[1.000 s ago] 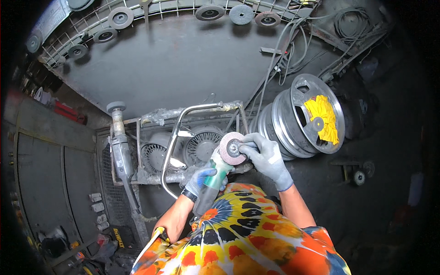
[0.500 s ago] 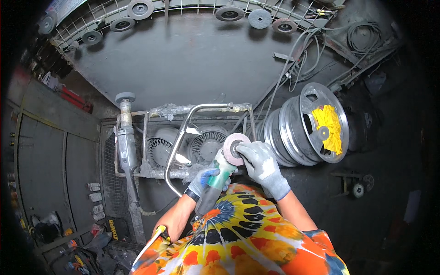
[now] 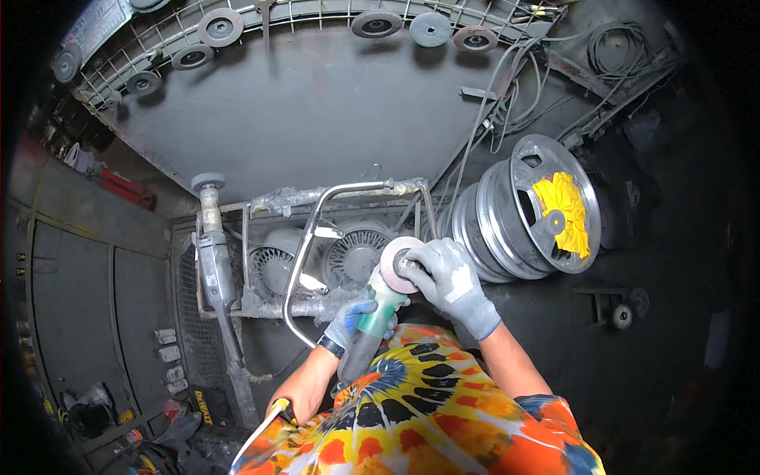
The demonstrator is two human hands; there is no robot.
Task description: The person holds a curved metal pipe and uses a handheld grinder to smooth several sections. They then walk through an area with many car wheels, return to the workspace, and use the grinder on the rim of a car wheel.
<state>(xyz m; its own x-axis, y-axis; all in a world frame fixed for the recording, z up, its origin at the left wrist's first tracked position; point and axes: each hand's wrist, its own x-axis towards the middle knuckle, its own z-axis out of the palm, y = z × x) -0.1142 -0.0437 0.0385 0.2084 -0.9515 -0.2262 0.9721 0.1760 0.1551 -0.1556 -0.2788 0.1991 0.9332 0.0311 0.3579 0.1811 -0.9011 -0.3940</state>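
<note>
1. Near the middle of the head view, just above the tie-dye shirt (image 3: 427, 412), the left hand (image 3: 352, 317), in a grey and blue glove, is closed around the green body of an angle grinder (image 3: 372, 324), which points up and away from the person.
2. At the far end of the grinder sits its round pinkish disc (image 3: 396, 265). The right hand (image 3: 443, 273), in a grey glove, is curled over the disc's hub from the right, fingers touching it.
3. Both hands are close together, the left one lower and nearer the body, the right one at the tool's head.
4. Just right of the hands lies a silver wheel rim (image 3: 526, 210) on its side, with a yellow cloth (image 3: 564, 210) inside it.
5. Left of the hands a bent metal tube (image 3: 305, 253) arcs in front of two dusty fan motors (image 3: 352, 253).
6. Further left a second grinder (image 3: 212, 245) stands upright.
7. Along the far edge, spare discs hang on a wire rack (image 3: 158, 43).
</note>
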